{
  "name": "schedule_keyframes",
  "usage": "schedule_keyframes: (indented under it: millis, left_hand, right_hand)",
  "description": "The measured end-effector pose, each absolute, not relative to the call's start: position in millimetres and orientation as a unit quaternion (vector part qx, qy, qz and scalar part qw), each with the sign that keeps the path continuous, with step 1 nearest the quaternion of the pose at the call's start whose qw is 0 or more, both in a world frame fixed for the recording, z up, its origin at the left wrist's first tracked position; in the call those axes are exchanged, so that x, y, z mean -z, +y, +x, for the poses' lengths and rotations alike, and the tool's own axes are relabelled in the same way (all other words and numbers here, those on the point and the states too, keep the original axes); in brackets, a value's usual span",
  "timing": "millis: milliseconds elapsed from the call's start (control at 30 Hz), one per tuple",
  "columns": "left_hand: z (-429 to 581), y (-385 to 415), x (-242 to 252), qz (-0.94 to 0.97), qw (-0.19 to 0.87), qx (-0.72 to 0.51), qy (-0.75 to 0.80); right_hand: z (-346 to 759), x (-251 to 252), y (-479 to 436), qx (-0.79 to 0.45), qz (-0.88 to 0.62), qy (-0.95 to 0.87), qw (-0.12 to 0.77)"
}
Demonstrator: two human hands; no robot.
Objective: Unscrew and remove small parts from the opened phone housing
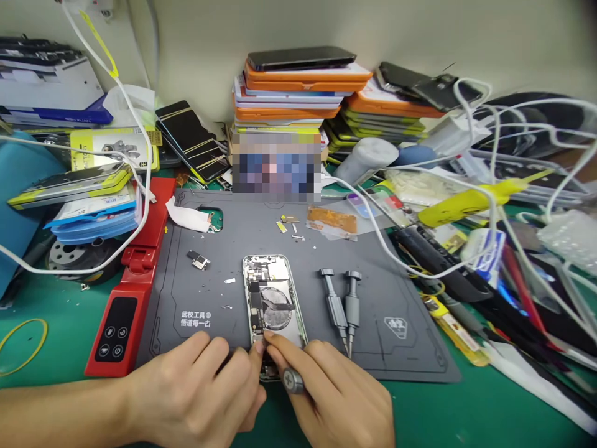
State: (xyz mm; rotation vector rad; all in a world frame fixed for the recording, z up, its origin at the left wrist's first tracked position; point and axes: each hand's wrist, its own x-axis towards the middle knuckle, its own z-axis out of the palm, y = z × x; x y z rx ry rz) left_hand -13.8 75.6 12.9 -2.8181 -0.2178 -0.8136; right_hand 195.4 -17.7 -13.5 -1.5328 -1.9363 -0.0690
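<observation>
An opened phone [280,311] lies on the grey work mat, its circuit boards and a round coil showing. Curled at the phone's lower left edge, my left hand [200,386] is closed with its index fingertip on the phone; whatever the fingers pinch is hidden. My right hand [336,392] grips a grey screwdriver [293,381], whose round cap points toward me and whose tip is hidden. The right fingertips touch the phone's lower part beside the left index finger. To the right lie two more grey screwdrivers, a left one [333,305] and a right one [353,305].
Small metal parts [199,259] and flakes lie about the grey mat [373,249]. A red folding device [119,323] borders its left side. Orange boxes [298,81] are stacked behind a blurred-out screen [276,167]. White cables [373,218] and mixed tools crowd the right.
</observation>
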Motion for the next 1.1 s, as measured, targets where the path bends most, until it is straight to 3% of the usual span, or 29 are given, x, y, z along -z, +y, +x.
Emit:
schedule_keyframes:
  millis: [1100]
  left_hand:
    - [-13.0,73.5,-8.6,-0.953,0.103,0.274,-0.083]
  right_hand:
    - [197.3,16.3,-17.1,0.085,-0.562,-0.771,0.286]
